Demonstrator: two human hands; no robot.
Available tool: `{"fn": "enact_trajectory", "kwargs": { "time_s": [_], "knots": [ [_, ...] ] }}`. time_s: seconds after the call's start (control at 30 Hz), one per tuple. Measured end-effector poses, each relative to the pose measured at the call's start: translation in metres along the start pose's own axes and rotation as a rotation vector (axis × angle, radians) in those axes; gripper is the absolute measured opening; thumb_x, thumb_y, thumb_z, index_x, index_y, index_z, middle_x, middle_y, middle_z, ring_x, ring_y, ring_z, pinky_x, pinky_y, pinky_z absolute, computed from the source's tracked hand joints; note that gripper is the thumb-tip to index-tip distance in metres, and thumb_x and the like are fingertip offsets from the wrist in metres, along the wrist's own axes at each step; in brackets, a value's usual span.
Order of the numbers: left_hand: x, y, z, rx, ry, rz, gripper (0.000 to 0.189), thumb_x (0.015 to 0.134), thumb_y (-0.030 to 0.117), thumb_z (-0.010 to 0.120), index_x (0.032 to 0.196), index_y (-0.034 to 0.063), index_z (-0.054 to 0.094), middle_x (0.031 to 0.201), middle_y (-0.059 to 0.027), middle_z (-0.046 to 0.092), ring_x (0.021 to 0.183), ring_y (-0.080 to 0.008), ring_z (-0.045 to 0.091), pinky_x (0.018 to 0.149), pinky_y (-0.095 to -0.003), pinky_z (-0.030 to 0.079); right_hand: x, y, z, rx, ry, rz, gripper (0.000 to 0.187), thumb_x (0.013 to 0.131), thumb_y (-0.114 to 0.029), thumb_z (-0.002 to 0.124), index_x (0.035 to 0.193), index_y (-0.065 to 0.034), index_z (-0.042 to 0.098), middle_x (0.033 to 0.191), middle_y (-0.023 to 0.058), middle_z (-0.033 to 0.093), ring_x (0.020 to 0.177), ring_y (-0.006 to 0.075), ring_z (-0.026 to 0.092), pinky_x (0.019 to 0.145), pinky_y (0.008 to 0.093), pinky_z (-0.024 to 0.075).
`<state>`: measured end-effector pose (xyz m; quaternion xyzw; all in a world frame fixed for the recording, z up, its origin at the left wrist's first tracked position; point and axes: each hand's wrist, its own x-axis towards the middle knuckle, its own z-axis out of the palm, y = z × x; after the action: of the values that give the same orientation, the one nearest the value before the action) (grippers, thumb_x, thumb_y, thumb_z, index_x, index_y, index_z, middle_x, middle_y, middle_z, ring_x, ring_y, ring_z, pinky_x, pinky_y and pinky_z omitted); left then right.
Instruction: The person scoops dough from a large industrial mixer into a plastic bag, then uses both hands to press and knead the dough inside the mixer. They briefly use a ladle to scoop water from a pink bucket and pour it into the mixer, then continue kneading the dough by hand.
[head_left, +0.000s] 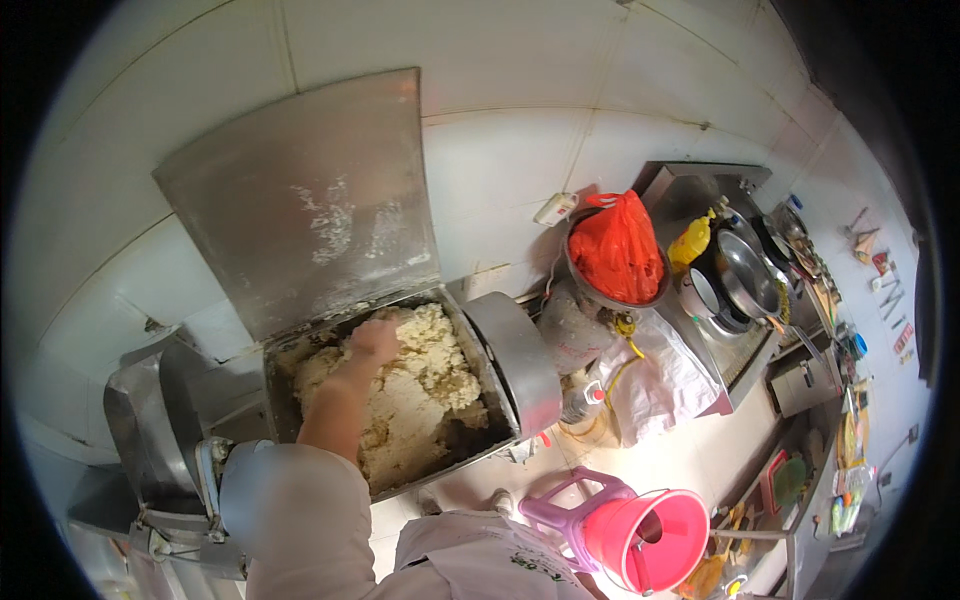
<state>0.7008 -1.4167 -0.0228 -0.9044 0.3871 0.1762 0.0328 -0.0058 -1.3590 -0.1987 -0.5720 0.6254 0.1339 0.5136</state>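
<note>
My left hand reaches into the metal tub of a dough mixer and touches crumbly, pale dough near the back wall. Its fingers are blurred and partly hidden, so their grip is unclear. Lumpy dough and loose flour fill most of the tub, with a darker gap at the front right corner. The mixer's steel lid stands raised against the tiled wall, smeared with flour. My right hand is out of view.
Right of the tub is a rounded steel housing. Beyond it, a red plastic bag sits in a metal bowl. A pink bucket rests by a purple stool. Pans crowd a steel counter; another machine stands left.
</note>
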Motion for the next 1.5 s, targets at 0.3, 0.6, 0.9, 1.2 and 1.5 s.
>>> {"fn": "enact_trajectory", "kwargs": {
  "time_s": [0.3, 0.6, 0.9, 1.2, 1.5],
  "knots": [
    [-0.038, 0.0, 0.01, 0.026, 0.22, 0.132, 0.082, 0.089, 0.05, 0.065, 0.153, 0.0134, 0.028, 0.147, -0.0287, 0.035, 0.125, -0.0436, 0.048, 0.089, -0.0508, 0.053, 0.056, -0.021, 0.018, -0.135, -0.023, -0.052, 0.031, 0.086, -0.023, 0.062, 0.107, -0.0012, 0.068, 0.077, 0.0085, 0.066, 0.063, 0.0191, 0.059, 0.053, 0.0386, 0.0437],
    [0.009, 0.018, -0.022, -0.155, 0.021, -0.335, 0.088, 0.089, 0.077, 0.042, 0.153, 0.0173, 0.033, 0.151, -0.0256, 0.024, 0.141, -0.0436, 0.017, 0.087, -0.0575, 0.051, 0.056, -0.03, 0.029, -0.181, -0.019, -0.042, 0.029, 0.085, -0.023, 0.062, 0.104, -0.002, 0.069, 0.08, 0.0099, 0.067, 0.068, 0.0207, 0.061, 0.057, 0.0395, 0.0456],
    [0.016, -0.01, -0.01, -0.114, 0.048, -0.177, 0.088, 0.094, 0.071, 0.039, 0.151, 0.0039, 0.034, 0.158, -0.0185, 0.024, 0.145, -0.0382, 0.023, 0.103, -0.0502, 0.047, 0.057, -0.028, 0.03, -0.199, -0.008, -0.037, 0.028, 0.085, -0.023, 0.062, 0.102, -0.0027, 0.07, 0.083, 0.0114, 0.068, 0.072, 0.0222, 0.063, 0.061, 0.0405, 0.0475],
    [-0.1, -0.024, 0.002, -0.064, -0.074, -0.03, 0.076, 0.098, 0.057, 0.042, 0.157, 0.013, 0.022, 0.161, -0.0164, 0.023, 0.139, -0.0432, 0.037, 0.102, -0.0515, 0.048, 0.077, -0.032, 0.03, -0.269, -0.039, -0.045, 0.026, 0.084, -0.022, 0.062, 0.1, -0.0035, 0.071, 0.085, 0.0128, 0.069, 0.077, 0.0237, 0.065, 0.065, 0.0414, 0.0494],
    [-0.056, -0.119, -0.024, -0.301, -0.06, -0.4, 0.085, 0.095, 0.069, 0.04, 0.156, 0.0128, 0.027, 0.16, -0.023, 0.02, 0.145, -0.0489, 0.019, 0.115, -0.0633, 0.025, 0.087, -0.029, 0.027, -0.314, -0.044, -0.06, 0.025, 0.083, -0.022, 0.062, 0.098, -0.0042, 0.072, 0.088, 0.0142, 0.07, 0.081, 0.0253, 0.066, 0.068, 0.0424, 0.0513]
  ]
}}
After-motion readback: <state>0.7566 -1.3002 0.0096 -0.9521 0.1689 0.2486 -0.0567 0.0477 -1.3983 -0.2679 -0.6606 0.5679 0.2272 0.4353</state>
